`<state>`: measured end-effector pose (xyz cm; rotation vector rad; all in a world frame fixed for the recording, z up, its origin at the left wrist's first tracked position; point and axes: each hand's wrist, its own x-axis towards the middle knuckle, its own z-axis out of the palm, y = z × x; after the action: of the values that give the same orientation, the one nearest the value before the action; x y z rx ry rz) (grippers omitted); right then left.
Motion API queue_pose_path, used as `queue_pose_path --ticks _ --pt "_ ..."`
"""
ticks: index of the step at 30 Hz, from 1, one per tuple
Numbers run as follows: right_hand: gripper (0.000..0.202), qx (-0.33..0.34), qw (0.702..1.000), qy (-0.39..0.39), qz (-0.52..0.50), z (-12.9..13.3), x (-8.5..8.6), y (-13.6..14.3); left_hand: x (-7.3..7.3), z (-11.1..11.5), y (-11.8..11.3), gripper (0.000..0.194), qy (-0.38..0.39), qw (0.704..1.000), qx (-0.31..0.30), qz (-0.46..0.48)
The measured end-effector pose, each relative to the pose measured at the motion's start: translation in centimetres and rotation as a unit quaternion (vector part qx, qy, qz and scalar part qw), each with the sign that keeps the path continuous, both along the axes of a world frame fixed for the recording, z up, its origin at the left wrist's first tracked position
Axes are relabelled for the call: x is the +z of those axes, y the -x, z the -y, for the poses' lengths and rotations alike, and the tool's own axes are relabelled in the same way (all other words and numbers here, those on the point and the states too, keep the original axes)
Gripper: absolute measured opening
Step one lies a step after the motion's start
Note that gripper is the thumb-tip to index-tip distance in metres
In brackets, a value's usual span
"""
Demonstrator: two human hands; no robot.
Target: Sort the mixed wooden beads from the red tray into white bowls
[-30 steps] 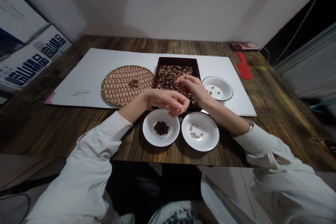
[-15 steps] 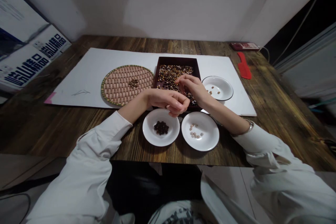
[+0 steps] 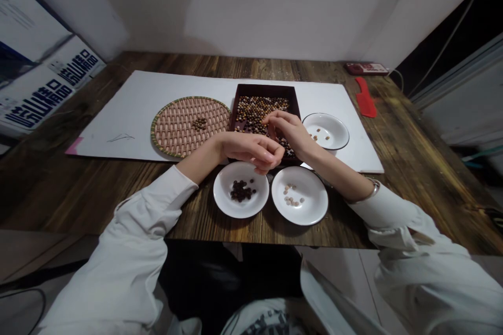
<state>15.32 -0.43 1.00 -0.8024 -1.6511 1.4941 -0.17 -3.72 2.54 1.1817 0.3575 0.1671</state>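
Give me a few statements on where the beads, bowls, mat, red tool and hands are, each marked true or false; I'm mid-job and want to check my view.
1. The right hand is over the tray. True.
2. The dark beads lie in the right near bowl. False: they lie in the left near bowl.
3. The mat is left of the tray. True.
4. The red tool lies on the white board. False: it lies on the table, right of the board.
5. The left hand is spread wide open. False: it is partly curled.
6. The far bowl is right of the tray. True.
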Motion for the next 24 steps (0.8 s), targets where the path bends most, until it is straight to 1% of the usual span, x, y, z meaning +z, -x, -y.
queue_pose_path --ticks 3,10,17,24 --pt "0.015 -0.003 1.000 0.001 0.007 0.07 0.03 -0.04 0.02 -0.03 0.00 0.031 -0.004 1.000 0.000 -0.003" --pt "0.016 -0.002 1.000 0.000 0.003 0.18 0.08 -0.07 -0.22 -0.16 0.04 0.025 0.011 0.999 -0.016 0.027" --pt "0.016 -0.003 1.000 -0.002 0.017 0.27 0.23 -0.05 -0.47 -0.25 0.01 0.025 0.006 1.000 -0.013 0.022" --pt "0.015 0.001 0.999 -0.012 0.039 0.28 0.36 -0.06 -0.34 -0.26 -0.02 0.025 0.004 1.000 -0.009 0.026"
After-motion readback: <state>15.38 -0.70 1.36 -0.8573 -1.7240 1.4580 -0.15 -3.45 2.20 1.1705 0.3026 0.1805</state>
